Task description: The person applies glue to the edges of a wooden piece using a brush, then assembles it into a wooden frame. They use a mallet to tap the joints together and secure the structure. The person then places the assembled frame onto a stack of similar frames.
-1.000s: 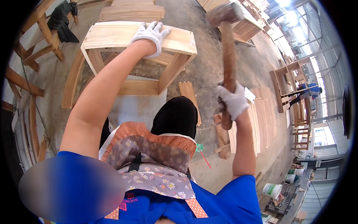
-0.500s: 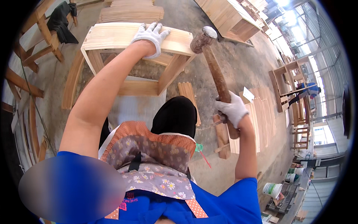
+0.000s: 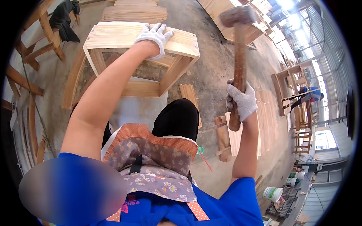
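Observation:
My left hand [image 3: 152, 39], in a pale work glove, lies with fingers spread on the top board of a light wooden drawer-like frame [image 3: 113, 35]. The frame stands on edge on the floor in front of my knee, its middle open. In my right hand [image 3: 243, 100], also gloved, a mallet [image 3: 240, 56] is gripped by the lower part of its wooden handle. Its thick, worn head is raised to the right of the frame, apart from it, and slightly blurred.
Flat wooden slats [image 3: 267, 116] lie on the floor to the right, beside a short wood block [image 3: 222, 139]. More boards [image 3: 134, 15] are stacked beyond the frame. A large wooden cabinet [image 3: 215, 15] stands at the far right. Another person [image 3: 311, 94] works by wooden furniture farther right.
My right hand has lifted the mallet up and to the right, away from the frame's right corner. My left hand stays on the top board.

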Demonstrator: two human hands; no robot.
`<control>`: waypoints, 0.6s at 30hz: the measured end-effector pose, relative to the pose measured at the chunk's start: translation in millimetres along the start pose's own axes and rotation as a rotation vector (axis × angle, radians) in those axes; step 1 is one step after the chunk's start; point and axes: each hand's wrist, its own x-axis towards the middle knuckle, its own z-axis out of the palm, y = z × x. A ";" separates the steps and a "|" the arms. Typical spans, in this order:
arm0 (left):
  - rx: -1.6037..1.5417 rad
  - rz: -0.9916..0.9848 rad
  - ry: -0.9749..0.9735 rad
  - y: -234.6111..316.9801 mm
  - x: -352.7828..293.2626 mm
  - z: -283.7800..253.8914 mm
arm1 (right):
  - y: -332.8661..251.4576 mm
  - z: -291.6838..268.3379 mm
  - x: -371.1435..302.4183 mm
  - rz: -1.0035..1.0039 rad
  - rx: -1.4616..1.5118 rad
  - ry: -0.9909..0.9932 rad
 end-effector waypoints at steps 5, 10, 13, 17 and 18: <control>-0.005 0.018 -0.007 4.8 1.4 -0.7 | 30.4 14.9 20.7 0.171 -0.350 -0.137; 0.009 -0.001 -0.030 -1.8 -2.7 -1.1 | -1.0 10.1 6.8 0.170 -0.119 -0.132; 0.000 0.014 -0.005 0.4 -1.0 3.8 | 22.9 20.3 -0.1 0.005 -0.084 -0.024; -0.004 0.019 -0.033 -0.2 -2.6 -3.5 | 25.0 13.8 12.7 0.216 -0.255 -0.140; -0.004 0.018 -0.032 -0.7 -2.7 -4.0 | 12.8 9.2 13.0 0.229 -0.213 -0.135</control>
